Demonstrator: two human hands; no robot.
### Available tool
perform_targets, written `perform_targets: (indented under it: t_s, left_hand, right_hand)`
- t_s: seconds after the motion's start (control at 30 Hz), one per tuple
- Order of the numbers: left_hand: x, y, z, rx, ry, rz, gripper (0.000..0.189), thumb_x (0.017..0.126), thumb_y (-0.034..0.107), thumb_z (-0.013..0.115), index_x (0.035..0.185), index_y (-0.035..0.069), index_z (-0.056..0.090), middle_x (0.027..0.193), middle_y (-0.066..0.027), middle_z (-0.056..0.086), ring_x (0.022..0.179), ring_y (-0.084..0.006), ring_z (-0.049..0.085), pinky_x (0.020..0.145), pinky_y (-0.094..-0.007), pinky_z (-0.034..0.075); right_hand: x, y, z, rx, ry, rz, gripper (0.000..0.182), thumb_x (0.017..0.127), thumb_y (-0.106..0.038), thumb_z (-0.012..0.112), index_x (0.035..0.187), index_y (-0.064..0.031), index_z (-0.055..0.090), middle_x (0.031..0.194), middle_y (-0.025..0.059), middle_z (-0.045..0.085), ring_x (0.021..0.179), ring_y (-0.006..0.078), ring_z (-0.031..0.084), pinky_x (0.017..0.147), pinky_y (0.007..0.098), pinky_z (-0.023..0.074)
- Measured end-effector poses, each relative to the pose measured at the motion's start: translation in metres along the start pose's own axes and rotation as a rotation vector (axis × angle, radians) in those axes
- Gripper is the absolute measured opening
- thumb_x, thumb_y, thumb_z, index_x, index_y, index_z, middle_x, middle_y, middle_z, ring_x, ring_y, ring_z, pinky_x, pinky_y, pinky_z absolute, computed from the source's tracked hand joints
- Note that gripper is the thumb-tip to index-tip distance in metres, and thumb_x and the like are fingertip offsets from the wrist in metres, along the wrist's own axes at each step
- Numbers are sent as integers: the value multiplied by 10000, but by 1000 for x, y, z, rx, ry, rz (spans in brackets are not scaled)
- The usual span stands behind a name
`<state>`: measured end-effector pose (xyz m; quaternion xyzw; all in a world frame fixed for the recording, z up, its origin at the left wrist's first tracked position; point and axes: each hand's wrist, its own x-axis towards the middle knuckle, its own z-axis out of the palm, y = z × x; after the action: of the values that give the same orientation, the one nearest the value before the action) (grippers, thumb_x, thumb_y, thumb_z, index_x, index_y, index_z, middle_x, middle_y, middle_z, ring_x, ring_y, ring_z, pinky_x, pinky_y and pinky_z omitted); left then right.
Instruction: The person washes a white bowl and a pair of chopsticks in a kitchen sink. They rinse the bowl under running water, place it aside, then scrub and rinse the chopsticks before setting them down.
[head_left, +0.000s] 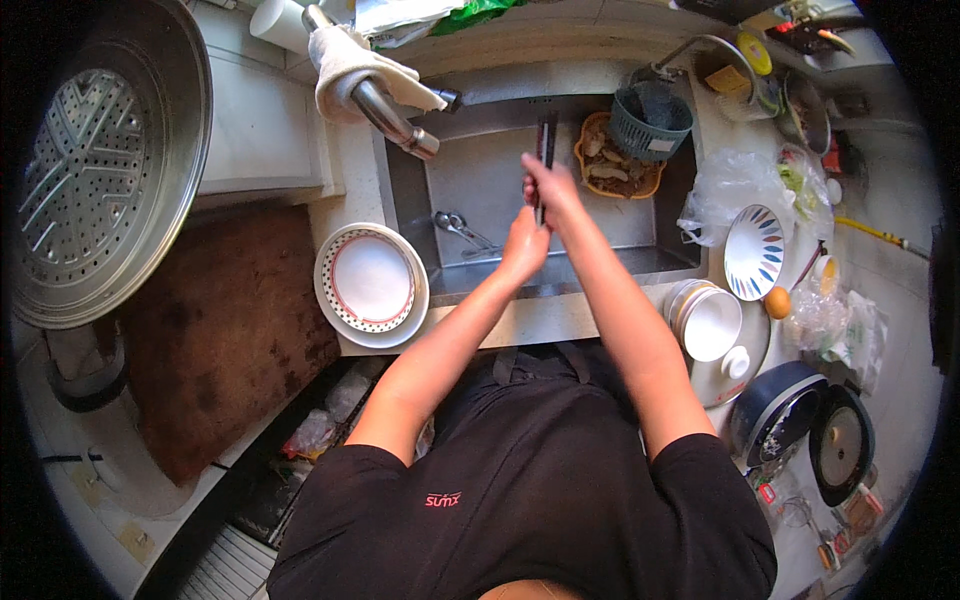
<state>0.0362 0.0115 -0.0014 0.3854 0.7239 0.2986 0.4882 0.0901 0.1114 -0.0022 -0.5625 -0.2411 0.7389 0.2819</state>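
Observation:
Over a stainless steel sink (480, 172), my left hand (526, 244) and my right hand (551, 189) meet, both closed around a bundle of dark, thin sticks, apparently chopsticks (545, 142). The left hand is at the lower end and the right hand just above it; the far ends blur. Metal spoons (459, 227) lie on the sink floor to the left of my hands. An orange plastic basket (656, 187) with food scraps stands at the sink's right, with a blue-green strainer basket (651, 127) against its edge.
A steel faucet (390, 120) wrapped in cloth reaches over the sink's left side. Stacked plates (373, 285) stand left of the sink, stacked bowls (711, 325) and an oval patterned plate (754, 253) right. A large perforated steamer pan (82, 172) is at far left, a dark pot (780, 412) at lower right.

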Motion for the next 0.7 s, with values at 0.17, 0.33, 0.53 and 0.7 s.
perform_targets:
  t_s: [0.17,0.33,0.53,0.7]
  left_hand:
    - [-18,32,-48,-955,-705,-407,161,960,227,528,875,142,421,636,61,379,505,-36,382,456,-210,325]
    - [-27,23,-53,-1673,-1210,-458,201,997,293,459,878,141,405,601,69,377,437,-20,342,420,-185,321]
    - [-30,40,-52,-1079,-808,-327,214,971,285,513,877,129,402,586,57,382,414,-48,326,410,-202,281]
    - [-11,-17,-37,121,-50,473,243,837,171,591,1008,33,487,697,-184,604,559,-352,586,531,-430,454]
  right_hand:
    - [1,1,-22,462,-179,252,269,917,-314,585,796,-109,459,563,-37,387,430,82,357,426,268,346]
    - [-13,-27,-10,861,-827,230,289,1006,-356,415,857,-120,489,542,-70,316,413,37,311,437,219,303]
    - [-13,-45,-9,659,-764,149,295,999,-358,440,818,-126,456,558,-63,340,441,46,333,465,216,335]
    - [-20,-14,11,405,7,-40,352,920,-410,580,802,-105,449,559,-30,391,452,87,380,448,272,370]
